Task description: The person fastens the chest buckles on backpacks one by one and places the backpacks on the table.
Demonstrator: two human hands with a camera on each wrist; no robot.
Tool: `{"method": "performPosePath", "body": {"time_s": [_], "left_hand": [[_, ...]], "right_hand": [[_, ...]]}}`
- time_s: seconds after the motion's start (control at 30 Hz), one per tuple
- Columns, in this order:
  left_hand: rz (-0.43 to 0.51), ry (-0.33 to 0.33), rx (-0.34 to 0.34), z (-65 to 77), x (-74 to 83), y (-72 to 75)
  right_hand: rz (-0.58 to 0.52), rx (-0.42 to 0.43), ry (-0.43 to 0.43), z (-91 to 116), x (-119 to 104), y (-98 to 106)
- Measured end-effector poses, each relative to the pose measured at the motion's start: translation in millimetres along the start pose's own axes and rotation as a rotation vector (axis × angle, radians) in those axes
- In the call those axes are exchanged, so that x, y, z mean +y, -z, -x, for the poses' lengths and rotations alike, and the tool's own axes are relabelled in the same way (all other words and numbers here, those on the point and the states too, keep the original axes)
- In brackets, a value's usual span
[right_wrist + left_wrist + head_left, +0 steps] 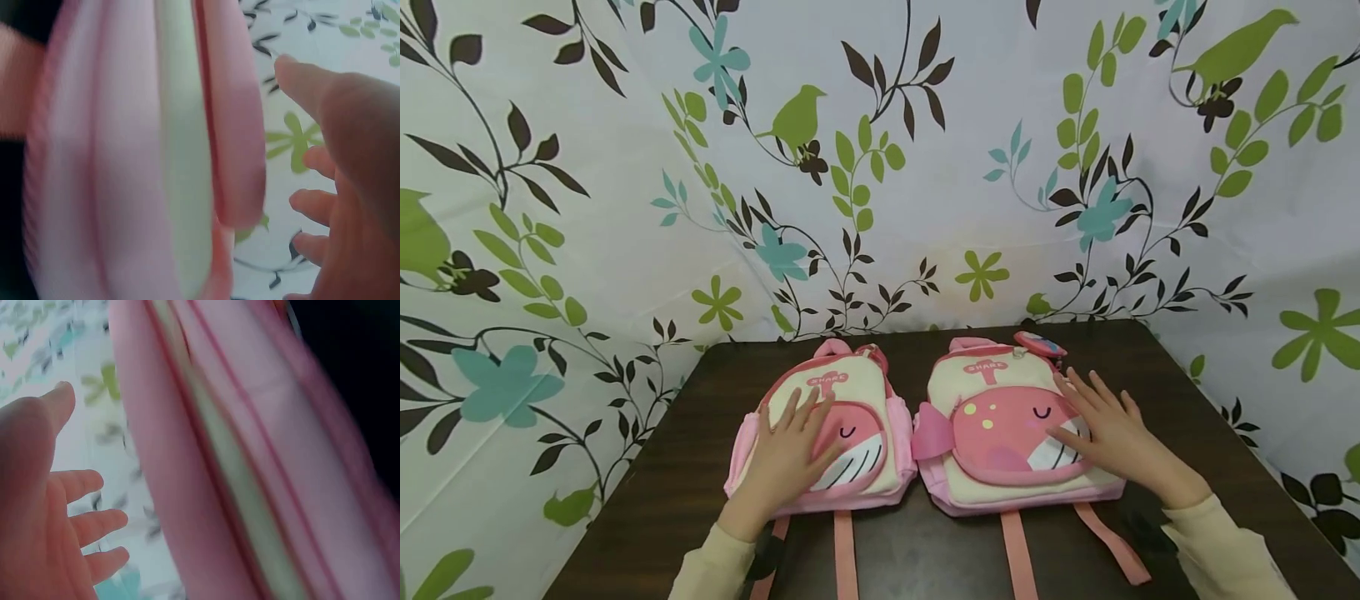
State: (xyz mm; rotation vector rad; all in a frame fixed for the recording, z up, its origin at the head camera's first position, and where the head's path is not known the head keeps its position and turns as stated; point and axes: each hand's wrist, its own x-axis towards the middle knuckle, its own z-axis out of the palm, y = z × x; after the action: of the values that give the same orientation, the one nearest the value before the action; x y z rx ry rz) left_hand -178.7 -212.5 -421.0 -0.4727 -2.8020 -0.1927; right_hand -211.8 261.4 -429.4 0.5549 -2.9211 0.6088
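Two small pink and cream backpacks lie side by side on the dark table, each with a whale on the front pocket and the word SHARE above it. Over the left backpack (865, 492) my left hand (786, 454) is spread, its fingers apart and overlapping the whale in the head view. My right hand (1108, 433) hovers likewise at the right side of the right backpack (962, 492). In both wrist views, the left hand (44, 506) and right hand (350, 169) show straight, separated fingers with a gap to the bag beside them. Neither hand holds anything.
Pink straps (1018, 554) trail from the backpacks toward the front of the dark wood table (670, 500). A fin-shaped pink flap (932, 432) sticks out between the bags. Behind the table hangs a white cloth (887, 250) printed with leaves, flowers and birds.
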Motion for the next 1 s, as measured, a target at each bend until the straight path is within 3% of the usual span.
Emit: {"method": "performPosePath", "body": {"time_s": [0.2,0.37,0.5,0.73,1.0], "left_hand": [[0.015,-0.185,-0.055,-14.2,46.5,-8.7],[0.049,-0.286,-0.099,-20.4,73.7,-23.0],[0.052,-0.328,-0.110,-23.3,85.8,-33.7],[0.052,-0.389,-0.148,-25.9,99.1,-46.7],[0.070,-0.407,-0.144,-26.8,105.9,-55.4]], "right_hand": [[-0.062,-0.036,0.106,5.9,-20.1,-13.0],[-0.124,-0.075,0.197,15.8,-36.0,-24.2],[-0.171,-0.102,0.226,23.9,-42.4,-33.3],[-0.098,-0.098,0.266,27.8,-42.4,-44.2],[-0.072,-0.090,0.254,27.1,-39.7,-50.2]]}}
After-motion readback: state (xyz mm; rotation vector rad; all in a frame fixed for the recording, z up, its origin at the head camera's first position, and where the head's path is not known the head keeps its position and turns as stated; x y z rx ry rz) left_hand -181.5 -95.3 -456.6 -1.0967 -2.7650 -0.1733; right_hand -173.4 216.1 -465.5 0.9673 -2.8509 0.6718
